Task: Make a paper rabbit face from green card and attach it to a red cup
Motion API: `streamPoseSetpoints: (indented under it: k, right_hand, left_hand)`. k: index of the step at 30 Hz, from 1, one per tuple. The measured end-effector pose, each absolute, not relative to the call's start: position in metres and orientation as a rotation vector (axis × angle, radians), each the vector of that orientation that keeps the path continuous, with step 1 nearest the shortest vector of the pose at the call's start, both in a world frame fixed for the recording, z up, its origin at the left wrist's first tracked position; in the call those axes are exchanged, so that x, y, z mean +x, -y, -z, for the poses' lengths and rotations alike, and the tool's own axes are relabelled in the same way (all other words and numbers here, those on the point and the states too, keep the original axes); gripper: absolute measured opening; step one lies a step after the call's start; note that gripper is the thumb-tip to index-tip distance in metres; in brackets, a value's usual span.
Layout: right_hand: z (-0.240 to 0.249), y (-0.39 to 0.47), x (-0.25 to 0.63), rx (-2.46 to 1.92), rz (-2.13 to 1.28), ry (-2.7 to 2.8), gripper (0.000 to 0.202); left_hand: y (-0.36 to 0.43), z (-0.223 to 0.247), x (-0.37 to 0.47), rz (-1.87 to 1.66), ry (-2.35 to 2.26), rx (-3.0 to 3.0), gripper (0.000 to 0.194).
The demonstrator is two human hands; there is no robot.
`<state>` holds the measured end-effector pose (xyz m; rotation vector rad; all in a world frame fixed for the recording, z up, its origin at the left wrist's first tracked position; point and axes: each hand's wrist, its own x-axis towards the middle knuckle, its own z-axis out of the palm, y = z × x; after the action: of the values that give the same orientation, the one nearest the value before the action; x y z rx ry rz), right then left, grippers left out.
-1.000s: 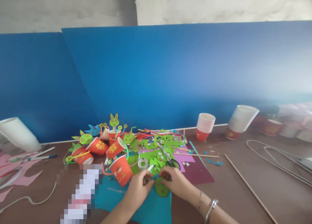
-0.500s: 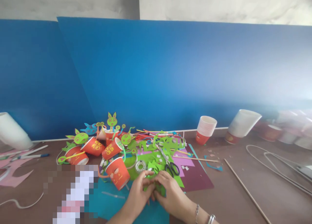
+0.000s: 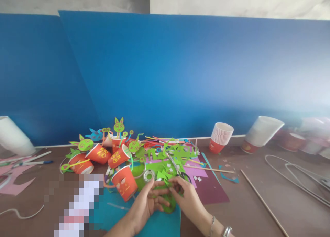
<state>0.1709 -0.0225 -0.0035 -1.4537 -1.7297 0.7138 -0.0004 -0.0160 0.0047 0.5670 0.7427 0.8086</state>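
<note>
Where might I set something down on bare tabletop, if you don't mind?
Bare tabletop lies between the maroon paper and wooden stick, and between that stick and the white cable. Green paper scraps, scissors and red paper cups crowd the left hand and right hand.

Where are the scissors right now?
In the head view, the scissors lie just right of centre in the lower half, among paper scraps, their dark handles just beyond the right hand and the tape roll to their left.
</note>
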Motion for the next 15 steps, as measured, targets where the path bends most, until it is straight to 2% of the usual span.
streamPoseSetpoints:
  k: [8, 12, 15]
  right_hand:
    - [0.009, 0.023, 0.175, -1.565, -0.549, 1.854, 0.022]
    - [0.005, 0.024, 0.174, -1.471, -0.424, 1.901, 0.026]
    - [-0.001, 0.028, 0.169, -1.332, -0.356, 1.927, 0.027]
  left_hand:
    - [0.016, -0.004, -0.003, -0.835, -0.685, 0.531, 0.033]
    - [0.016, -0.003, -0.002, -0.924, -0.667, 0.581, 0.024]
    - [0.016, -0.005, 0.0, -0.992, -0.643, 0.589, 0.025]
